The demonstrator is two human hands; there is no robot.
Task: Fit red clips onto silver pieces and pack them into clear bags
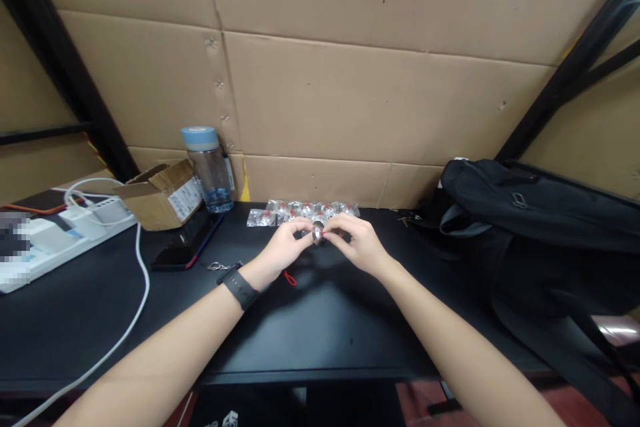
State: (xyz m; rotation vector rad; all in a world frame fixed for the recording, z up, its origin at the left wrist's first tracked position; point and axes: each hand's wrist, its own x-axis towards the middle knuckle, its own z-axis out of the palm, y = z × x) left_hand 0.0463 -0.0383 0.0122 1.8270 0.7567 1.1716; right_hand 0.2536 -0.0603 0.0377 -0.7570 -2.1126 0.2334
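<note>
Above the black table, my left hand (285, 247) pinches a small round shiny silver metal piece (317, 232) by its left side. My right hand (357, 240) is at the other side of it, thumb and fingertips closed on a small red piece against the metal; its exact kind is too small to tell. Behind both hands lie several small clear packets (263, 217) with silver and red things inside, in two rows. A red cord loop (290, 278) rests on the table just below my left hand.
On the left are a power strip (65, 240) with a white cable (143, 280), an opened cardboard box (160, 197), a phone (187, 243), a water bottle (213, 173) and a metal key ring (216, 266). A black backpack (545, 233) fills the right side. Cardboard (325, 100) walls the back.
</note>
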